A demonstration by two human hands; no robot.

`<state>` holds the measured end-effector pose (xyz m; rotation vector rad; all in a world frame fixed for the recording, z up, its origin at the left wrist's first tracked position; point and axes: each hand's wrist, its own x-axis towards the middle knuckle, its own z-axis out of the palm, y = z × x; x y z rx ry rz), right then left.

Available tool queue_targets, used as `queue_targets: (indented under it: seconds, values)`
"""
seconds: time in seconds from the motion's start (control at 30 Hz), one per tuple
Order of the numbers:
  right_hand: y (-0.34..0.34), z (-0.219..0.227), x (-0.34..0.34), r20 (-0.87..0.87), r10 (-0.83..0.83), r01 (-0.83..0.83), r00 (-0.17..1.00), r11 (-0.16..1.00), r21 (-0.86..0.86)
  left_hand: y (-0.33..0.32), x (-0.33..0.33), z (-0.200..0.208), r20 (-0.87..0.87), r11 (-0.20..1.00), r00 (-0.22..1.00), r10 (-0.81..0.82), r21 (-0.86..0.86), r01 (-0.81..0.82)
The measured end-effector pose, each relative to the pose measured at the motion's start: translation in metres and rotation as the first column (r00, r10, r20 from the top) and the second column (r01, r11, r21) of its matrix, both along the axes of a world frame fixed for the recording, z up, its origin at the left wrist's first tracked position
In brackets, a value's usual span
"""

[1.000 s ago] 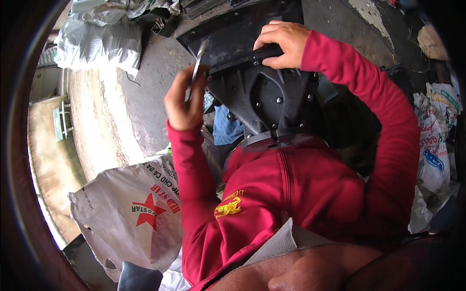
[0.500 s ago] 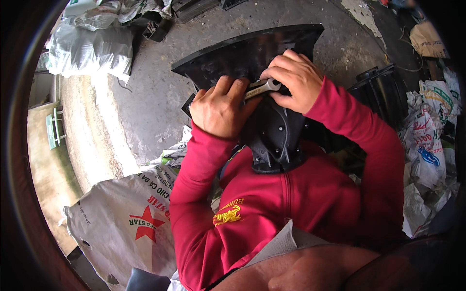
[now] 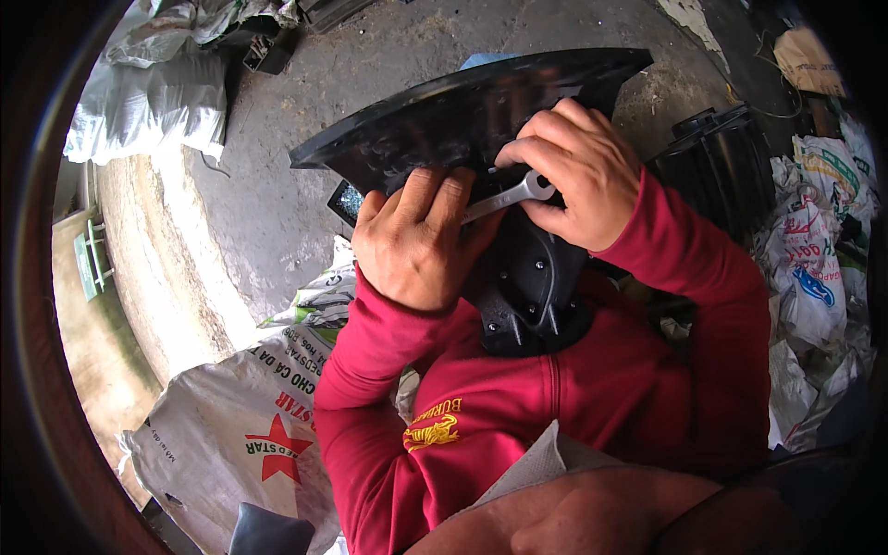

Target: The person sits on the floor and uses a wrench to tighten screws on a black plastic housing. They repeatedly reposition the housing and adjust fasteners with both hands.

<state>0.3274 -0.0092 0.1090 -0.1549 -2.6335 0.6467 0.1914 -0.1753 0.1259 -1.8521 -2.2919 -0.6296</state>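
Against the person's red jacket (image 3: pixel 504 398) rests the narrow end of a black moulded part (image 3: pixel 481 129). Over it, the left hand's (image 3: pixel 412 245) grip curls closed around a silver wrench (image 3: pixel 508 197), while the right hand's (image 3: pixel 575 176) bends about the wrench's head; what it clasps cannot be told.

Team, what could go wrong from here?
1. The wrench in the left hand could slip and knock the right hand, which is close around its head.
2. The black part seems braced only by hands and the red jacket, so it might shift under force.
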Motion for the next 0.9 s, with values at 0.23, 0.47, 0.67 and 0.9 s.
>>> queue_targets:
  seconds: [0.23, 0.47, 0.67, 0.9]
  values:
    - [-0.001, 0.005, 0.005, -0.020, 0.016, -0.016, 1.000, 1.000, -0.013, -0.004, -0.003, 0.000, 0.016, 1.000, 1.000, -0.015, 0.012, 0.015]
    - [-0.010, 0.011, 0.007, -0.005, 0.053, -0.053, 0.999, 0.974, -0.220, -0.010, -0.003, -0.004, 0.029, 1.000, 0.999, -0.020, 0.023, 0.020]
    - [-0.014, 0.015, 0.003, -0.012, 0.061, -0.062, 0.998, 0.939, -0.339, -0.013, -0.001, -0.004, 0.018, 0.998, 0.999, -0.046, 0.036, 0.045]
    - [-0.004, 0.003, -0.014, -0.136, 0.081, -0.102, 0.987, 0.983, -0.150, 0.001, -0.020, -0.003, -0.032, 0.991, 0.994, -0.103, 0.080, 0.105]
